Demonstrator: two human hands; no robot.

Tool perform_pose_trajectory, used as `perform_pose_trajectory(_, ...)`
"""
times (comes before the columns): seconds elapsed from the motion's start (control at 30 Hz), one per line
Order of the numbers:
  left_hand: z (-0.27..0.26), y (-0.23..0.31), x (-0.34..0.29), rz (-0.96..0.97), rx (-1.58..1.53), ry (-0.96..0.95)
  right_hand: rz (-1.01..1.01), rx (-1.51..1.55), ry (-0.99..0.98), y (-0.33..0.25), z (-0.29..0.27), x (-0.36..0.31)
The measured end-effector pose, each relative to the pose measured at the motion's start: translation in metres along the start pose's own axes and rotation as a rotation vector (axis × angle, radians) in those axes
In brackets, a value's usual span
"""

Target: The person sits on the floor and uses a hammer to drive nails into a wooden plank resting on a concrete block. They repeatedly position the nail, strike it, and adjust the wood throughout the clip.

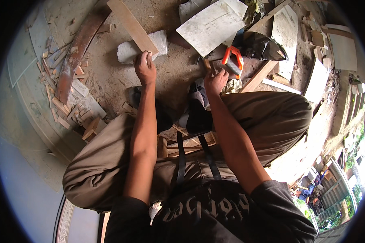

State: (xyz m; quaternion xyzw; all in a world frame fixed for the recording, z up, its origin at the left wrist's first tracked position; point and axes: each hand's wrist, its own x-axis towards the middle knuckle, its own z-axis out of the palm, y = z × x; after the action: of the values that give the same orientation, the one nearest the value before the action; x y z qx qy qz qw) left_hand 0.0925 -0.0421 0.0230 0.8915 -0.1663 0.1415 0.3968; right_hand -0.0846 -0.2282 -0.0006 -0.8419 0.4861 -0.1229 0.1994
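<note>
My left hand [145, 69] is closed at the near end of a flat wooden board [129, 25]. The board slants away to the far left and lies across a rough pale block [127, 52] on the ground. My right hand [216, 82] has its fingers curled round a short wooden piece like a handle [207, 64]. A thin dark curved part shows by its far end; I cannot make out its kind. Just right of that hand is an orange saw handle [240, 64], apart from my fingers as far as I can see.
White panels [211, 26] lie at the far middle, a black plastic bag [267, 46] to their right. A long curved brown timber [78, 52] and several wood offcuts [63, 107] lie on the left. My shoes [196, 107] stand between my arms. More boards lean at the right.
</note>
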Motion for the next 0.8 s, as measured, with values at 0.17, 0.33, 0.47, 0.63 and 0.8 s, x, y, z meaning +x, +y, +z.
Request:
perform_pose_trajectory(0.17,0.003,-0.007,-0.001,0.051,-0.013,-0.005,0.066,-0.201,-0.119,-0.005,0.005,0.002)
perform_pose_trajectory(0.33,0.002,-0.008,-0.005,0.025,-0.026,-0.007,0.078,-0.21,-0.304,-0.009,0.002,0.004)
perform_pose_trajectory(0.47,0.003,-0.011,-0.004,0.005,-0.047,-0.014,0.019,-0.3,-0.306,-0.008,0.003,0.002)
perform_pose_trajectory(0.63,0.003,-0.008,-0.005,0.024,-0.068,-0.013,-0.131,-0.44,-0.427,0.007,0.005,0.01)
perform_pose_trajectory(0.8,0.004,-0.015,-0.004,0.025,-0.062,-0.017,-0.412,0.047,-0.306,-0.007,0.003,0.002)
